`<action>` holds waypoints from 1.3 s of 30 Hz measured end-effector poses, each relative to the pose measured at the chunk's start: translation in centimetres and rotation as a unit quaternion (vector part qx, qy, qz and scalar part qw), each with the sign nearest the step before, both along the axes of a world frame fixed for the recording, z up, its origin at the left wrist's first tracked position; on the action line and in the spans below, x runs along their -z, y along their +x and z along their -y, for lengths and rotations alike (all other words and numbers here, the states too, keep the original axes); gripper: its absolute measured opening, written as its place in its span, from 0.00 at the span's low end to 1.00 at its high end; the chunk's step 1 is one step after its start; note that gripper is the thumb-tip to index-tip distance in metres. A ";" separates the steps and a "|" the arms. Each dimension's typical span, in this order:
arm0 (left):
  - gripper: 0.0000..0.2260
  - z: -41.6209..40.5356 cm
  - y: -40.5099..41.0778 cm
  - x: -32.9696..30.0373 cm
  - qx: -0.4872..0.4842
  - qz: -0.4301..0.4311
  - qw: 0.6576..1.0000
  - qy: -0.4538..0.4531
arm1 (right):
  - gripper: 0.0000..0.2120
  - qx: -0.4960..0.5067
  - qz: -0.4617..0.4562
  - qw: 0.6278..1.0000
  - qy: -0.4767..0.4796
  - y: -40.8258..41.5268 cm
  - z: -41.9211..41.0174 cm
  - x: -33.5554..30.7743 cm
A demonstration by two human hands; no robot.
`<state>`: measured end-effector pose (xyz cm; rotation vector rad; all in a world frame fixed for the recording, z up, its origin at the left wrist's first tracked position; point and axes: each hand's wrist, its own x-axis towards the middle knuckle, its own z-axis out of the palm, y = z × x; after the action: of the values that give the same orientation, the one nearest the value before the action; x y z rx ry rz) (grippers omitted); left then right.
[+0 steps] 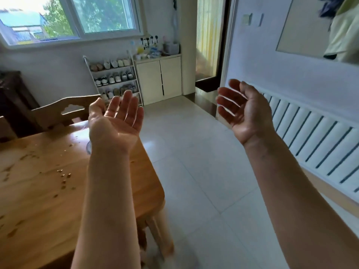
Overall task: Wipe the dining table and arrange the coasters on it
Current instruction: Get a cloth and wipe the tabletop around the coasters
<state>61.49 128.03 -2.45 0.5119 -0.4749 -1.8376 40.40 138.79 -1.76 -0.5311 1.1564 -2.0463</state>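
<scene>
Here, both hands are hovering empty, palms up.
The left hand (116, 121) is spreading its fingers wide above the crumb-strewn bench (38, 171); the right hand (244, 113) is cupping loosely over the floor (194, 162).

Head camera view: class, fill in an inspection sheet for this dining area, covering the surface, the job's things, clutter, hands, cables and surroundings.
Surface: wooden dining table, glossy, with scattered crumbs and smears.
Job's things: no cloth or coasters seen; something clear and small on the table beside the left wrist, cannot tell what.
Clutter: nothing seen beyond the crumbs.
Hands: left hand open, palm up, empty, above the table; right hand open, empty, above the floor.
Cables: nothing seen.
Surroundings: wooden chair behind the table, shoe rack, white cabinet, radiator, window, tiled floor.
</scene>
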 end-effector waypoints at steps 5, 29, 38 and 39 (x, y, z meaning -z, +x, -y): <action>0.13 7.3 -8.1 -1.6 0.019 -0.036 0.999 0.018 | 0.14 -0.037 0.003 0.999 -0.007 -6.5 8.1 -2.2; 0.10 41.5 -32.8 -1.4 -0.169 -0.031 0.984 0.039 | 0.16 -0.213 0.021 0.977 0.012 -35.6 49.4 -0.7; 0.11 55.0 -32.3 0.8 -0.264 -0.010 0.964 0.044 | 0.16 -0.332 0.025 0.942 0.039 -33.9 68.1 1.7; 0.11 56.7 -32.0 1.1 -0.270 -0.011 0.962 0.044 | 0.16 -0.339 0.024 0.940 0.040 -33.5 70.3 2.1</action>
<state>29.51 71.36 -3.57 0.6112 -0.2079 -1.3392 6.93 68.52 -3.86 -0.7159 0.8588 -1.4025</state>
